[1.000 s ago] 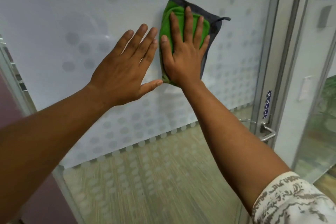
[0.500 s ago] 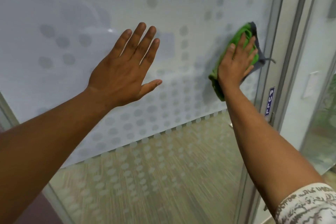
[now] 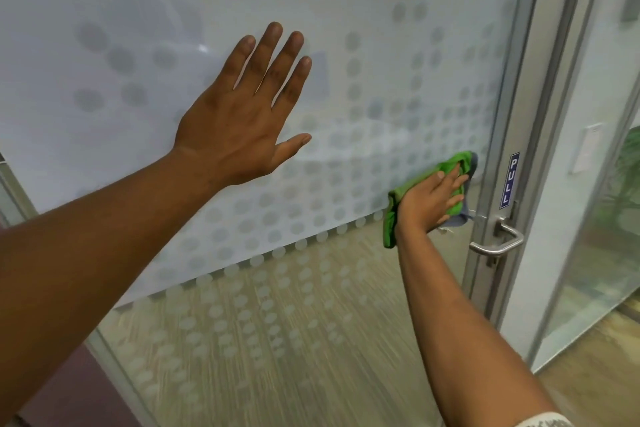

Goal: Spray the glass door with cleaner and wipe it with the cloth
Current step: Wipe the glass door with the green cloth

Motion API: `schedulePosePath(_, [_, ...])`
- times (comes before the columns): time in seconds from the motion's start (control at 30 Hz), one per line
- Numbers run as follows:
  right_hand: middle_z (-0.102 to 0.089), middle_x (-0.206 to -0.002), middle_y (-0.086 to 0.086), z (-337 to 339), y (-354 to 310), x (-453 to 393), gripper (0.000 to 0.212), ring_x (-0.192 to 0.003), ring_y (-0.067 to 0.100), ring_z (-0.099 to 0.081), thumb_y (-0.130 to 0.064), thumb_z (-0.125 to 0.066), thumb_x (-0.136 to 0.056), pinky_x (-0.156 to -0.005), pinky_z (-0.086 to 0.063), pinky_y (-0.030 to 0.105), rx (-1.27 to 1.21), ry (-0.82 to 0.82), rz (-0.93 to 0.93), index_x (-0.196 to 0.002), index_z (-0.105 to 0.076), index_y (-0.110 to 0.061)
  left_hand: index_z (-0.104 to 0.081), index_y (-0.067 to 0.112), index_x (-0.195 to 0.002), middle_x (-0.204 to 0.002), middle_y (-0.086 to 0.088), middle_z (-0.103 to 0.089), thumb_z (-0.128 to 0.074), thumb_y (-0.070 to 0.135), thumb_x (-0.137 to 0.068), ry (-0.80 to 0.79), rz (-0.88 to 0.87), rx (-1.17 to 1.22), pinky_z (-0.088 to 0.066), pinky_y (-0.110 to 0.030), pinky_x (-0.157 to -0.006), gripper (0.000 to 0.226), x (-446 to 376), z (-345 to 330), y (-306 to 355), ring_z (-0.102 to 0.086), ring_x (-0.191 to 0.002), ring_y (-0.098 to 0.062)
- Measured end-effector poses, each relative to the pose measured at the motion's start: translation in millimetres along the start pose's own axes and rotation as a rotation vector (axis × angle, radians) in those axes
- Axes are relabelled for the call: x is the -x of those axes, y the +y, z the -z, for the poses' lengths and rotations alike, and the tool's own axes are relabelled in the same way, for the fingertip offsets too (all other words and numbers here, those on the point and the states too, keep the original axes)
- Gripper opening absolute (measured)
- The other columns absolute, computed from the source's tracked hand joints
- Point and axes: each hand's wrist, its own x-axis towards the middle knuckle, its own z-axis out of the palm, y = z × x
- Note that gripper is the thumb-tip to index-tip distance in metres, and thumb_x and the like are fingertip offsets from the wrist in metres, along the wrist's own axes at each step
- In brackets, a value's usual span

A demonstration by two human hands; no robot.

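The left hand (image 3: 239, 125) lies flat against the frosted section of the glass door (image 3: 138, 10), fingers (image 3: 273, 55) straight and slightly spread, thumb extended to the side; it holds nothing. The right hand (image 3: 429, 199) presses the cloth (image 3: 393, 218) against the glass near the lower edge of the frosted band, close to the door's right-hand stile. Its fingers are extended and laid over the cloth, not curled round it. The cloth is green with a grey backing, crumpled, and partly hidden beneath the palm; one green end hangs below the wrist, and a grey edge shows past the fingertips. Just to the right of the cloth, a blue PULL label (image 3: 509, 180) is fixed vertically on the metal frame (image 3: 519, 80), with the lever door handle (image 3: 498, 246) directly below it. The frosting carries a dot pattern that thins out toward the clear lower pane. A patterned sleeve (image 3: 540, 421) shows at the bottom edge.
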Motion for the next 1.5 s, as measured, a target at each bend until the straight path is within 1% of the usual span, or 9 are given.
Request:
schedulePosePath(0.3, [-0.019, -0.166, -0.004, -10.1, 10.4, 85.9, 0.045, -0.154, 0.023, -0.009, -0.031, -0.024, -0.109, -0.121, -0.012, 0.05, -0.146, 0.048, -0.027, -0.153, -0.036, -0.025, 0.014, 0.003, -0.159, -0.168, -0.023, 0.013, 0.002, 0.064, -0.099, 0.022, -0.005, -0.004, -0.005, -0.052, -0.128, 0.086, 1.5, -1.7, 0.2, 0.007, -0.156, -0.042])
schedulePosePath(0.43, [-0.019, -0.166, 0.002, -16.4, 3.1, 128.7, 0.047, -0.155, 0.021, -0.004, -0.03, -0.023, -0.109, -0.123, -0.003, 0.051, -0.218, 0.007, -0.014, -0.156, -0.027, -0.024, 0.014, 0.002, -0.159, -0.168, -0.024, 0.012, -0.005, 0.064, -0.1, 0.025, -0.004, -0.018, -0.007, -0.051, -0.128, 0.087, 2.3, -3.4, 0.4, 0.006, -0.156, -0.042])
schedulePosePath(0.67, [-0.014, -0.166, -0.011, -35.5, -35.8, 221.3, 0.054, -0.154, 0.012, 0.006, -0.041, -0.019, -0.104, -0.124, 0.009, 0.041, -0.193, -0.211, 0.437, -0.156, -0.025, -0.03, 0.009, 0.0, -0.159, -0.168, -0.025, 0.007, -0.004, 0.06, -0.104, 0.058, -0.004, 0.003, -0.005, -0.051, -0.128, 0.083, 2.5, -3.0, -0.1, 0.003, -0.156, -0.042])
schedulePosePath(0.77, [-0.01, -0.16, -0.024, -30.0, -44.4, 241.3, 0.047, -0.154, 0.008, 0.007, -0.035, -0.022, -0.106, -0.124, 0.01, 0.04, -0.29, -0.291, 0.485, -0.153, -0.022, -0.035, 0.007, -0.001, -0.159, -0.168, -0.024, 0.002, -0.004, 0.057, -0.105, 0.067, -0.004, -0.001, -0.006, -0.051, -0.128, 0.08, 3.3, -3.0, -0.9, 0.0, -0.156, -0.042])
schedulePosePath(0.9, [-0.023, -0.149, -0.044, -12.3, -49.3, 234.8, 0.044, -0.152, 0.0, -0.005, -0.03, -0.029, -0.106, -0.126, 0.001, 0.042, -0.436, -0.375, 0.354, -0.146, -0.033, -0.048, 0.004, -0.002, -0.159, -0.168, -0.023, -0.002, -0.008, 0.051, -0.108, 0.077, -0.002, -0.018, -0.009, -0.05, -0.128, 0.075, 4.0, -2.4, -0.8, -0.003, -0.156, -0.041])
schedulePosePath(0.97, [-0.039, -0.151, -0.029, 1.0, -57.2, 234.5, 0.042, -0.15, 0.006, -0.025, -0.037, -0.029, -0.106, -0.125, -0.018, 0.045, -0.563, -0.406, 0.258, -0.142, -0.038, -0.058, 0.003, -0.002, -0.159, -0.169, -0.022, -0.003, -0.007, 0.052, -0.107, 0.077, 0.004, -0.015, -0.01, -0.05, -0.128, 0.076, 4.5, -1.6, -1.6, -0.004, -0.157, -0.039])
schedulePosePath(1.1, [-0.068, -0.125, -0.002, 27.4, -80.2, 224.9, 0.035, -0.111, 0.012, -0.066, -0.031, -0.032, -0.109, -0.096, -0.055, 0.035, -0.732, -0.413, -0.068, -0.134, -0.057, -0.029, -0.006, 0.002, -0.16, -0.169, -0.02, -0.006, -0.012, 0.053, -0.107, 0.053, 0.027, 0.081, -0.011, -0.05, -0.128, 0.074, 5.0, 10.4, -1.5, -0.004, -0.157, -0.037])
schedulePosePath(1.27, [-0.066, -0.098, 0.0, 52.5, -95.7, 210.0, 0.03, -0.087, 0.016, -0.062, -0.032, -0.036, -0.108, -0.073, -0.054, 0.032, -0.887, -0.39, -0.394, -0.118, -0.063, -0.021, -0.019, 0.004, -0.16, -0.17, -0.017, -0.009, -0.02, 0.049, -0.108, 0.056, 0.095, 0.249, -0.01, -0.048, -0.128, 0.069, 20.0, 40.2, 16.1, -0.002, -0.157, -0.036])
schedulePosePath(1.5, [-0.065, -0.112, 0.009, 85.9, -91.0, 217.3, 0.027, -0.098, 0.029, -0.063, -0.038, -0.047, -0.103, -0.096, -0.051, 0.051, -1.01, -0.412, -0.591, -0.12, -0.065, -0.028, -0.038, 0.004, -0.154, -0.168, -0.013, -0.022, -0.022, 0.05, -0.106, 0.023, 0.21, 0.542, -0.015, -0.046, -0.128, 0.069, 62.1, 69.5, 49.7, -0.005, -0.158, -0.031])
